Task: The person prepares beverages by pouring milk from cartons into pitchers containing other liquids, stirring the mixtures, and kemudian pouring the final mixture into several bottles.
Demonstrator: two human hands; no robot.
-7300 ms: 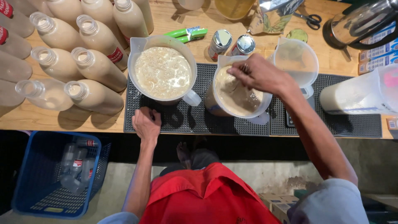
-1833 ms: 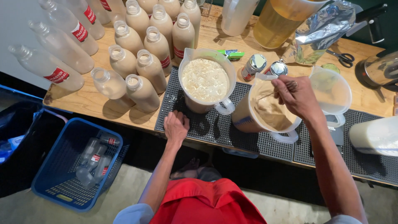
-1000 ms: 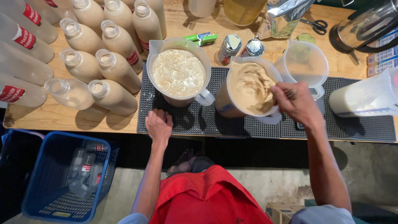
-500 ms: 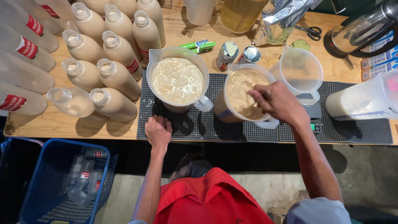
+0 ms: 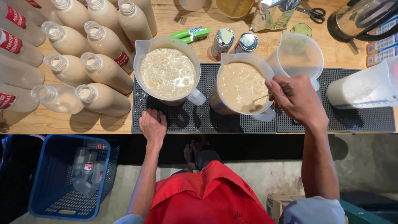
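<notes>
A single head-worn camera looks almost straight down from above the person, so the wooden tabletop (image 5: 174, 18) fills the upper half of the picture with its far side at the top edge, and the person's red-clad lap and the floor fill the lower half. The view stands at arm's reach: the left hand (image 5: 152, 124) and right hand (image 5: 296, 99) sit near mid-frame over the black ribbed mat (image 5: 186, 120), with both forearms running down to the bottom edge. No second view exists, so no part of the scene is shared.
</notes>
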